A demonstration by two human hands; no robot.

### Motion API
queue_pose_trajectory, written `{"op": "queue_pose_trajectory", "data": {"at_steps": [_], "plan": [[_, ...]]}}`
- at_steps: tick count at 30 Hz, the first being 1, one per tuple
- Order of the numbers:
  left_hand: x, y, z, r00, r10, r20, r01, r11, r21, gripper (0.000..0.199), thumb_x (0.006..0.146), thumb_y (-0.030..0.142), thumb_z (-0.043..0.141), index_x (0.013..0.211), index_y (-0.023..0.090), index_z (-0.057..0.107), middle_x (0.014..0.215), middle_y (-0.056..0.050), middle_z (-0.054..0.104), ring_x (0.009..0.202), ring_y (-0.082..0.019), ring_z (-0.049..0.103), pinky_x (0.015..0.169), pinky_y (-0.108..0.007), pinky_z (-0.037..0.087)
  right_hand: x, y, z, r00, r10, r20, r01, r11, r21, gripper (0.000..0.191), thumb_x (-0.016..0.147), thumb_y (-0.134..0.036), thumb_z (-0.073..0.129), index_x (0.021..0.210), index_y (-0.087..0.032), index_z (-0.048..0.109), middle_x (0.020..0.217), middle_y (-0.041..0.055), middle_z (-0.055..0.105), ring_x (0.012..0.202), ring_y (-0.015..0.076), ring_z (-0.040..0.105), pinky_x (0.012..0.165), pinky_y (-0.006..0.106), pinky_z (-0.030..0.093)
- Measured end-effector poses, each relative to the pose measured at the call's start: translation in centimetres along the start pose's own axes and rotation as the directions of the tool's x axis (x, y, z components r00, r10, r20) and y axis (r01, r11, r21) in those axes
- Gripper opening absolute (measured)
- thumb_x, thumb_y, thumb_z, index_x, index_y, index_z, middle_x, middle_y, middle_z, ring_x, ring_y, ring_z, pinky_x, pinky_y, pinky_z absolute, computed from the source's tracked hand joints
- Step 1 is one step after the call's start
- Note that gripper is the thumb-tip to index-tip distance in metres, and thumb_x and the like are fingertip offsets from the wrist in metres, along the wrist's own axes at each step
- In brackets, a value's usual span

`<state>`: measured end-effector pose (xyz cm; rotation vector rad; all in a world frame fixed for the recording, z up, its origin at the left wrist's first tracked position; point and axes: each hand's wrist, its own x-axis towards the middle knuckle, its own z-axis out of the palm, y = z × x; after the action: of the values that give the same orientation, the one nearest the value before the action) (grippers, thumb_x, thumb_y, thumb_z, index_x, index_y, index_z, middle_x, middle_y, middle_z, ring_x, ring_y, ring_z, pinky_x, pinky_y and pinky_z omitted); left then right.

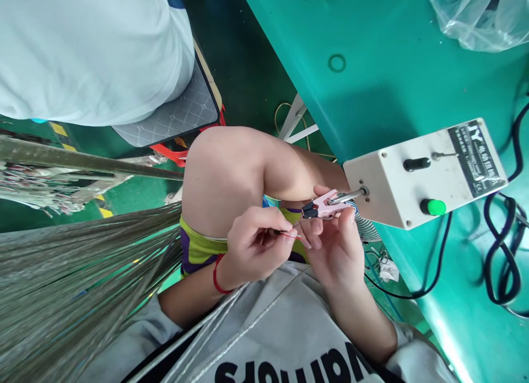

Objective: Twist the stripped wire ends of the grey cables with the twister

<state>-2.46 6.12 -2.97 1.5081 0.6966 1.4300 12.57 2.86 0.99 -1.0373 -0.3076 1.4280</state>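
Note:
My left hand (258, 245), with a red cord at its wrist, is closed in a pinch on thin wires (292, 236) with black and red ends. Close by, my right hand (336, 248) curls around a pink clip (328, 205) with black jaw tips. Its thumb rests by the clip's handle and a fingertip shows behind the clip. Other fingers of that hand lie near the wire ends; whether they touch them I cannot tell. A metal shaft (349, 195) joins the clip to a white box machine (413, 173) with a green button.
The machine stands on a green table (363, 85); black cables (500, 256) coil to its right. A clear plastic bag (479, 19) lies at the far right. On the left hang many long grey wires (103, 273), and a person in a pale shirt (95, 52) sits close.

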Motion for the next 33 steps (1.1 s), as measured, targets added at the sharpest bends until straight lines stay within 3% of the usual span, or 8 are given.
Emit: {"op": "queue_pose_trajectory", "data": {"at_steps": [2, 9, 18, 27, 33], "plan": [[0.3, -0.2, -0.2, 0.999, -0.007, -0.043, 0.008, 0.999, 0.041, 0.015, 0.108, 0.014, 0.083, 0.112, 0.022, 0.071, 0.084, 0.004, 0.074, 0.06, -0.008, 0.063, 0.057, -0.019, 0.052, 0.5, 0.1, -0.1, 0.999, -0.032, 0.0, 0.032, 0.999, -0.014, 0.046, 0.093, -0.072, 0.1, 0.117, -0.033, 0.093, 0.062, -0.0098, 0.049, 0.053, 0.011, 0.023, 0.053, 0.028, 0.036], [0.6, -1.6, -0.1, 0.993, 0.001, -0.116, 0.01, 0.996, 0.094, 0.009, 0.11, 0.019, 0.083, 0.11, 0.023, 0.075, 0.086, 0.004, 0.076, 0.059, -0.008, 0.063, 0.056, -0.02, 0.053, 1.1, 0.7, -0.3, 0.997, -0.083, 0.0, 0.083, 0.997, 0.012, 0.043, 0.093, -0.072, 0.101, 0.118, -0.038, 0.095, 0.053, -0.0123, 0.042, 0.051, 0.0115, 0.014, 0.051, 0.028, 0.029], [0.8, -1.5, -0.5, 0.999, -0.034, 0.018, 0.033, 0.998, 0.044, 0.012, 0.111, 0.019, 0.082, 0.113, 0.023, 0.072, 0.084, 0.004, 0.076, 0.059, -0.008, 0.059, 0.057, -0.021, 0.05, 1.1, 0.6, -0.6, 0.994, -0.109, -0.024, 0.108, 0.993, -0.04, 0.04, 0.099, -0.068, 0.098, 0.118, -0.034, 0.093, 0.043, -0.0146, 0.036, 0.049, 0.0122, 0.013, 0.052, 0.029, 0.033], [0.8, -1.5, -0.7, 0.998, -0.004, 0.057, 0.002, 0.999, 0.044, 0.019, 0.105, 0.011, 0.083, 0.114, 0.024, 0.073, 0.085, 0.003, 0.08, 0.055, -0.008, 0.058, 0.054, -0.02, 0.048, 1.1, 0.4, -0.6, 0.995, -0.093, -0.037, 0.09, 0.992, -0.086, 0.043, 0.097, -0.072, 0.097, 0.118, -0.034, 0.091, 0.043, -0.015, 0.032, 0.047, 0.0124, 0.013, 0.051, 0.03, 0.033], [0.8, -1.5, -0.7, 0.997, -0.004, 0.072, 0.0, 0.999, 0.055, 0.019, 0.105, 0.01, 0.082, 0.114, 0.024, 0.072, 0.085, 0.003, 0.079, 0.057, -0.008, 0.058, 0.054, -0.021, 0.048, 0.9, -0.2, -1.0, 0.994, -0.099, 0.054, 0.105, 0.987, -0.126, 0.041, 0.107, -0.069, 0.088, 0.121, -0.031, 0.093, 0.043, -0.0129, 0.037, 0.045, 0.0129, 0.019, 0.051, 0.031, 0.032]]}}
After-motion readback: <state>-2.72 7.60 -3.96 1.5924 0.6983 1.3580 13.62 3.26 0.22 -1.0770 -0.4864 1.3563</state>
